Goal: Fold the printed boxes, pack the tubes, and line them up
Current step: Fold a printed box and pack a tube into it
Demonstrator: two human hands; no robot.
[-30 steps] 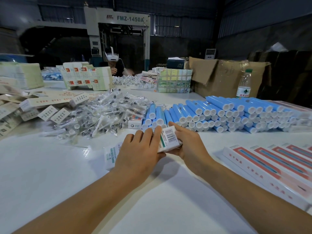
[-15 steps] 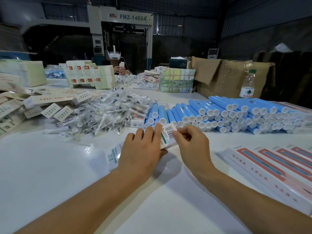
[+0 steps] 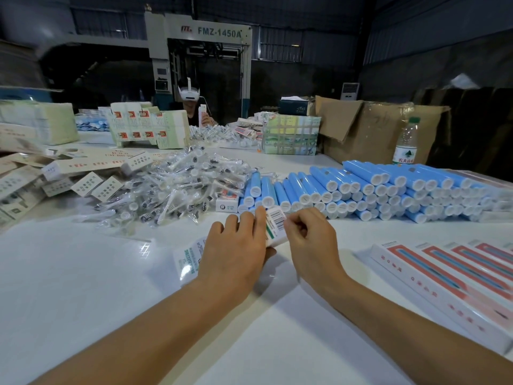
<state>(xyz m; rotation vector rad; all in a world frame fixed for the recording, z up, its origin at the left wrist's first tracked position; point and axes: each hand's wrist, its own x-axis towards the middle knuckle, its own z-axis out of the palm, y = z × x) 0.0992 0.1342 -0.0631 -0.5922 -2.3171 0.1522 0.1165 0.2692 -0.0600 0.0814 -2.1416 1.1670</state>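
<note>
We work at a white table (image 3: pixel 83 287). Across its far right lies a stack of blue tubes (image 3: pixel 388 190), their long axes running away from us and their white caps facing us. Left of them sits a heap of wrapped toothbrushes (image 3: pixel 172 190), and at the near right a row of finished boxes (image 3: pixel 449 276) lies side by side, slanting toward the far left. The printed box (image 3: pixel 273 225) lies on the table at centre, its long axis running left to right, its barcoded end flap tilted up. Our left hand (image 3: pixel 236 251) grips the box from above, fingers over its far edge; our right hand (image 3: pixel 311 240), just beside it, pinches the flap.
</note>
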